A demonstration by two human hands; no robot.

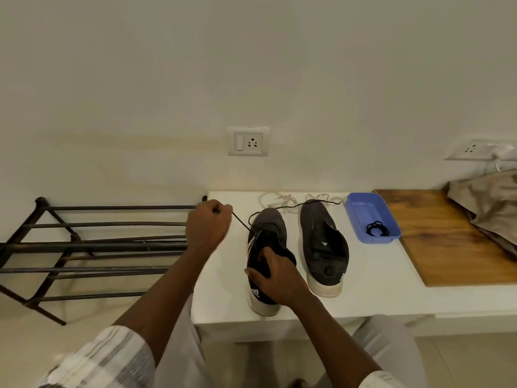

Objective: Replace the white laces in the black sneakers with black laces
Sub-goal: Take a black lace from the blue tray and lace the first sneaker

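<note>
Two black sneakers with white soles stand on a white table [372, 292], toes toward the wall. My right hand [277, 278] grips the heel and collar of the left sneaker [268, 228]. My left hand [209, 228] is closed on one end of a black lace [242, 224], stretched taut from the shoe's eyelets up to the left. The lace's other end loops over the toe and trails toward the right sneaker [321, 245], which has no lace. Two white laces [279, 200] lie loose behind the shoes. A coiled black lace [377, 228] rests in a blue tray [361, 208].
A dark metal shoe rack [84, 245] stands left of the table, close to my left hand. A wooden board [442, 242] with crumpled brown cloth [489, 208] lies at the right. A wall socket [248, 141] sits above the table.
</note>
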